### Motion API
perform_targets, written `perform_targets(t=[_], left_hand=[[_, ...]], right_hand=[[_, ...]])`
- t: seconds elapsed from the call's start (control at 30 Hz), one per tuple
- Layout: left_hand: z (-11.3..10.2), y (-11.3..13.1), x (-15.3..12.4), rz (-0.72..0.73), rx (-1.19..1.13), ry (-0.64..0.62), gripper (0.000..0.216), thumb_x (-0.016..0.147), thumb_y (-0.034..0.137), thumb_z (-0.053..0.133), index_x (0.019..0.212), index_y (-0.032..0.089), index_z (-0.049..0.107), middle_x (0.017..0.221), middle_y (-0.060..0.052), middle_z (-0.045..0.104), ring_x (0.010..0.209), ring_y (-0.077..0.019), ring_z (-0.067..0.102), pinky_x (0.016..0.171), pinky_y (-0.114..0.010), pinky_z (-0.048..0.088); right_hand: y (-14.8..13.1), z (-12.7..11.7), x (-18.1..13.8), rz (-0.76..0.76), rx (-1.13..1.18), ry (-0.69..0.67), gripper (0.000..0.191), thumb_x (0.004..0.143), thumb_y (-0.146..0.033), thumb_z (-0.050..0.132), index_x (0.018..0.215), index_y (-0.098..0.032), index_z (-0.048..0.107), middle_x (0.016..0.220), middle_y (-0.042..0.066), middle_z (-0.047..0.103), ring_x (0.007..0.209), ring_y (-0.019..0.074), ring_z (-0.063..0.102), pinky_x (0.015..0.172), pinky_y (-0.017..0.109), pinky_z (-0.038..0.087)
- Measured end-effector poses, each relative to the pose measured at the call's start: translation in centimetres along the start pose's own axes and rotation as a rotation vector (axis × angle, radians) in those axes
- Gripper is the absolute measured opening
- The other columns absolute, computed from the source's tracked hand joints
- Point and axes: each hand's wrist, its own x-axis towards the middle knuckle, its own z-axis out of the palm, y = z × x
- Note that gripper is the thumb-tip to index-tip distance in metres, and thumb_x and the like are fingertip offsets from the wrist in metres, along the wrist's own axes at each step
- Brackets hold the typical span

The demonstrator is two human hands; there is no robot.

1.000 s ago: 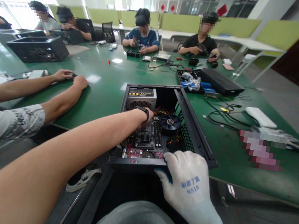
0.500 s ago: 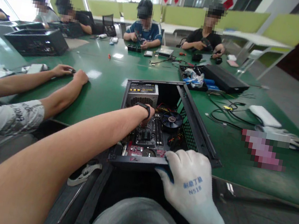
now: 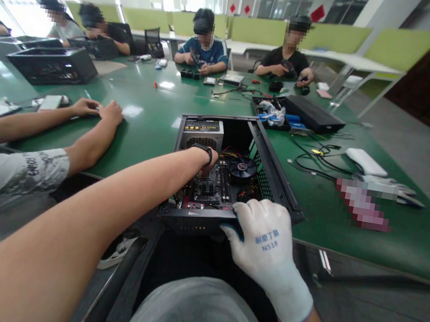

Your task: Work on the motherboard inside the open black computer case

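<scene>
An open black computer case lies on its side at the front of the green table. Inside are a power supply, a motherboard and a round black cooling fan. My bare left hand, with a dark band on the wrist, reaches down into the case beside the motherboard; its fingers are hidden. My right hand, in a white work glove, is closed over the case's near edge, thumb outside and fingers over the rim.
Right of the case lie black cables, a white box-like object, a glove and a blurred pink item. Behind is a black tray. A co-worker's hands rest at left. Several people sit around the table.
The view has shifted a little, so objects on the right appear farther left. More of the case's near outer face shows. Both my hands stay at the same places on the case.
</scene>
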Motion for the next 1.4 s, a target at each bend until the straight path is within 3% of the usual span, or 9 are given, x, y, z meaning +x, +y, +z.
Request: perform_targets(t=[0.33,0.6,0.77,1.17,1.4], left_hand=[[-0.2,0.3,-0.1,-0.004,-0.013,0.012,0.060,0.049,0.032,0.088,0.104,0.011,0.077,0.106,-0.012,0.075,0.104,-0.0303,0.067,0.098,-0.033,0.049],[0.3,-0.1,1.1,0.016,0.029,-0.009,0.068,0.043,0.026,0.090,0.107,0.009,0.076,0.107,-0.014,0.074,0.099,-0.0309,0.068,0.090,-0.032,0.053],[0.1,0.0,1.1,0.019,0.019,-0.029,0.059,0.042,0.024,0.090,0.098,0.011,0.078,0.100,-0.012,0.076,0.097,-0.0292,0.068,0.091,-0.031,0.052],[0.0,0.4,0.9,0.020,0.043,-0.030,0.050,0.050,0.023,0.087,0.097,0.009,0.078,0.093,-0.012,0.076,0.094,-0.0282,0.069,0.094,-0.033,0.051],[-0.2,0.2,0.5,0.021,0.006,-0.033,0.065,0.044,0.028,0.090,0.106,0.013,0.076,0.104,-0.012,0.075,0.100,-0.0284,0.068,0.093,-0.030,0.051]], right_hand=[[0.3,0.4,-0.2,0.010,0.001,-0.011,0.032,0.084,-0.047,0.061,0.102,-0.021,0.060,0.089,0.006,0.058,0.084,0.0240,0.044,0.073,0.037,0.021],[0.3,0.6,-0.3,0.000,-0.007,0.006,0.032,0.084,-0.047,0.061,0.103,-0.021,0.061,0.088,0.006,0.059,0.083,0.0241,0.045,0.073,0.037,0.021],[0.4,0.7,-0.3,0.002,-0.013,-0.014,0.033,0.084,-0.048,0.061,0.102,-0.021,0.061,0.088,0.006,0.058,0.084,0.0243,0.045,0.073,0.037,0.022],[0.3,0.5,-0.3,0.002,0.001,-0.015,0.029,0.085,-0.047,0.059,0.097,-0.021,0.061,0.085,0.006,0.057,0.081,0.0233,0.042,0.072,0.037,0.020],[0.3,0.3,-0.2,0.005,0.008,-0.019,0.027,0.084,-0.045,0.061,0.097,-0.021,0.062,0.084,0.006,0.057,0.081,0.0235,0.042,0.071,0.037,0.020]])
